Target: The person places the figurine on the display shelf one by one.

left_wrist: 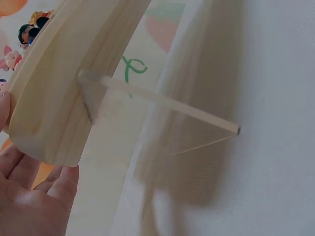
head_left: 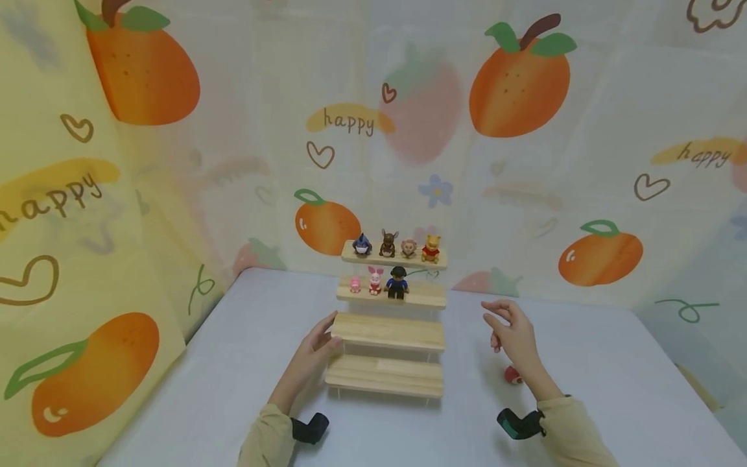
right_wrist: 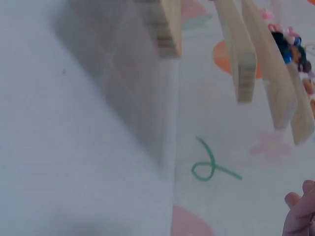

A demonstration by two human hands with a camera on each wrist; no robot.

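Observation:
A four-step light wooden display stand (head_left: 388,331) stands on the table. My left hand (head_left: 315,344) grips the left end of its second step from the bottom; in the left wrist view the thumb lies on one side of the board (left_wrist: 54,98) and the fingers (left_wrist: 61,184) on the other. To the right of the stand my right hand (head_left: 516,337) hangs in the air, index finger and thumb apart, with nothing seen between them. Below that hand's wrist lies a small red toy (head_left: 513,375), partly covered by it. In the right wrist view only some fingertips (right_wrist: 300,201) show.
On the top step stand several figurines, among them a yellow bear (head_left: 431,249) and a blue donkey (head_left: 362,245). The step below bears a small pink figure (head_left: 355,284), a piglet (head_left: 375,281) and a dark-haired doll (head_left: 397,283). Fruit-printed cloth (head_left: 379,52) hangs behind.

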